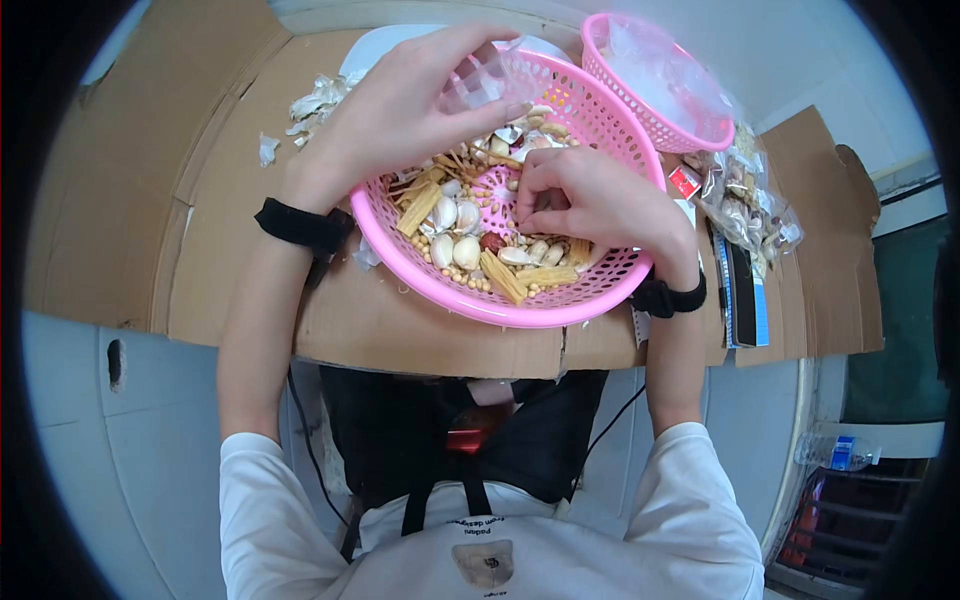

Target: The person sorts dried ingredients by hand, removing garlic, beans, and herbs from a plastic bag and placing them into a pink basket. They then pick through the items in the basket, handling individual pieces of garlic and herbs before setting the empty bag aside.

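Note:
A pink perforated basket (455, 305) sits before me on the cardboard. In it lie garlic cloves (467, 252), pieces of dried bean curd stick (502, 277), yellow soybeans, red dates (492, 242) and thin brown roots. Over the basket's far left side, my left hand (430, 95) has its fingers curled around a clear, see-through plastic item (475, 85). My right hand (590, 195) reaches down inside the basket, thumb and forefinger pinched together among the food near the middle. I cannot tell what lies between those fingertips.
A second pink basket (595, 50) holding clear plastic bags (660, 75) stands at the back right. Beside it lie a red packet (685, 181) and bagged dried food (745, 200). Papery scraps (322, 100) are at the left, near a white dish (375, 45) behind the basket.

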{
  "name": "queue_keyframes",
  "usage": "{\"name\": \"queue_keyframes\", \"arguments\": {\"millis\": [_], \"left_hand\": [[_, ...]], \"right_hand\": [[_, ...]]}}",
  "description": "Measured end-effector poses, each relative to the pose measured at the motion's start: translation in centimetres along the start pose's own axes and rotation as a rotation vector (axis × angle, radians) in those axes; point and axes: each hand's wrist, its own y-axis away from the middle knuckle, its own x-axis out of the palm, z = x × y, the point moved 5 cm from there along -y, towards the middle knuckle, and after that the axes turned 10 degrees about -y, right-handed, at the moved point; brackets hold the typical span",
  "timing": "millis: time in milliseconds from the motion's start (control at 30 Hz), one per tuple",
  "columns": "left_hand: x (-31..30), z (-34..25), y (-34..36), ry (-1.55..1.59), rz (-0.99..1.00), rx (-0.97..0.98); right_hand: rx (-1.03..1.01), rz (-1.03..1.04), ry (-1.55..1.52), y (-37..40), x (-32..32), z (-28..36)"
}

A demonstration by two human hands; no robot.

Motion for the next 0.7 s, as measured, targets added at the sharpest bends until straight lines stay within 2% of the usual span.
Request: {"name": "queue_keyframes", "arguments": {"millis": [167,233,300,367,400,433,500,533,567,633,700], "left_hand": [[0.1,0.4,0.0,-0.028,0.045,-0.022],[0.2,0.5,0.0,-0.005,-0.017,0.016],[0.2,0.5,0.1,-0.008,-0.028,0.044],[-0.1,0.2,-0.1,-0.026,-0.052,0.083],[-0.1,0.1,-0.1,0.002,-0.038,0.049],[-0.1,0.1,-0.1,0.03,-0.022,0.012],[-0.2,0.1,0.1,0.002,0.015,-0.01],[0.0,0.2,0.1,-0.018,0.053,-0.031],[0.1,0.2,0.1,-0.013,0.059,-0.032],[0.2,-0.1,0.1,0.0,0.09,0.049],[0.1,-0.5,0.0,0.035,0.108,0.062]], "right_hand": [[-0.05,-0.066,-0.085,-0.3,-0.3,0.2],[-0.031,-0.215,-0.193,-0.3,-0.8,0.1],[-0.064,-0.242,-0.191,0.0,-0.9,0.4],[0.14,-0.415,-0.327,0.3,-2.1,0.8],[0.001,-0.505,-0.291,0.2,-2.5,0.9],[-0.005,-0.505,-0.291,0.1,-2.6,0.7],[-0.046,-0.732,-0.406,0.8,-3.5,0.3],[-0.094,-0.78,-0.428,1.0,-4.0,0.3],[-0.087,-0.782,-0.43,1.0,-4.0,0.3],[-0.237,-0.878,-0.488,1.5,-4.3,1.1],[-0.187,-0.833,-0.422,1.7,-4.3,1.3]]}}
